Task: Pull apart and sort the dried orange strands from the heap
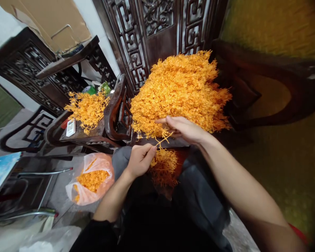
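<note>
In front of my body, my left hand (141, 159) is closed, thumb against fingers, pinching a thin orange branched plastic-looking sprig (162, 140). Just beyond it hovers my right hand (186, 129), with one finger stretched out and the others loosely bent near the sprig's tips. Whether those bent fingers touch the sprig is hard to see. Behind both hands rises a large heap of orange sprigs (181, 91) on a dark wooden seat. Below the left hand, between my knees, lies a smaller bunch of orange sprigs (164, 162).
To the left, another pile of orange sprigs (88, 108) lies on a carved wooden side table, with a small white device (71, 127) beside it. A translucent pink plastic bag (105, 192) holding orange pieces stands on the floor. A folding metal frame (44, 211) is farther left.
</note>
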Demonstrator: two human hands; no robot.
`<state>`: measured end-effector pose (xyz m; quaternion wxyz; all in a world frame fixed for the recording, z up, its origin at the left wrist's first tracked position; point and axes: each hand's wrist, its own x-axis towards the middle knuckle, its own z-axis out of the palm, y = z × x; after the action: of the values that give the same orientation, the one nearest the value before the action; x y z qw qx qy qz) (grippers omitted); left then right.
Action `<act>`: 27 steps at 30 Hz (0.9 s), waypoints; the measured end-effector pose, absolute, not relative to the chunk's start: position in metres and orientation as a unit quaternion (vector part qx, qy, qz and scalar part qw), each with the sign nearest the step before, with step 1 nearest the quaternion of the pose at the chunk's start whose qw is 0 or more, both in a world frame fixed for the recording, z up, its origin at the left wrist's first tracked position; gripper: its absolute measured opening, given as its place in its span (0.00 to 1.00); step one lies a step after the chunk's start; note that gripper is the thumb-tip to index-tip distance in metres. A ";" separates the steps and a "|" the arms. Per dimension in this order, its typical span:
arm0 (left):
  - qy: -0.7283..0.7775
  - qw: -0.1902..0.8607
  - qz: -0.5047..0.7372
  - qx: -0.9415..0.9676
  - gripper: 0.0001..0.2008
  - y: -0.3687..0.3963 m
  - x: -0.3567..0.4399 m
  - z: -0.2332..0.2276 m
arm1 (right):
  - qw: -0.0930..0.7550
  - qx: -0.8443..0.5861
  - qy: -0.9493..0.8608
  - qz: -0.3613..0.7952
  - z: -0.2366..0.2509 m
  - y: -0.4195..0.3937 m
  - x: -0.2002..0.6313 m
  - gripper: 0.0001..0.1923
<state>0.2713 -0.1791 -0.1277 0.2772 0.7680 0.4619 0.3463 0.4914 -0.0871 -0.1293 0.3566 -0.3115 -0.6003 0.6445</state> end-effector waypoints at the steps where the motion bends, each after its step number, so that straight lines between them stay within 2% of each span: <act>1: 0.455 0.282 0.342 0.772 0.22 -0.178 0.273 -0.126 | 0.323 -0.306 -0.640 0.626 -0.126 -0.089 0.489 0.28; 3: 0.451 0.280 0.339 0.777 0.23 -0.174 0.276 -0.121 | 0.327 -0.320 -0.681 0.571 -0.125 -0.089 0.483 0.29; 6: 0.460 0.270 0.359 0.766 0.24 -0.171 0.277 -0.112 | 0.441 -0.370 -0.629 0.522 -0.133 -0.077 0.475 0.31; 10: 0.471 0.295 0.372 0.743 0.26 -0.176 0.269 -0.106 | 0.598 -0.443 -0.449 0.494 -0.149 -0.055 0.486 0.29; 12: 0.496 0.303 0.381 0.719 0.26 -0.179 0.264 -0.107 | 0.597 -0.448 -0.442 0.497 -0.152 -0.057 0.493 0.24; 14: 0.526 0.296 0.400 0.689 0.25 -0.180 0.263 -0.112 | 0.551 -0.406 -0.494 0.536 -0.153 -0.074 0.492 0.20; 18: 0.542 0.242 0.416 0.688 0.24 -0.173 0.272 -0.121 | 0.504 -0.342 -0.507 0.610 -0.147 -0.126 0.460 0.23; 20: 0.538 0.222 0.418 0.698 0.23 -0.170 0.276 -0.124 | 0.497 -0.350 -0.569 0.554 -0.141 -0.144 0.446 0.22; 22: 0.553 0.229 0.442 0.669 0.23 -0.166 0.276 -0.126 | 0.512 -0.368 -0.642 0.437 -0.134 -0.154 0.444 0.20; 24: 0.574 0.276 0.509 0.579 0.23 -0.162 0.272 -0.127 | 0.541 -0.383 -0.661 0.352 -0.127 -0.162 0.453 0.19; 27: 0.558 0.391 0.597 0.424 0.22 -0.155 0.266 -0.129 | 0.566 -0.400 -0.632 0.346 -0.123 -0.176 0.477 0.17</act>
<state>0.2661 -0.1554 -0.1295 0.3911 0.4240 0.5576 0.5970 0.4773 -0.1760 -0.1231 0.5662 -0.4002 -0.6319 0.3463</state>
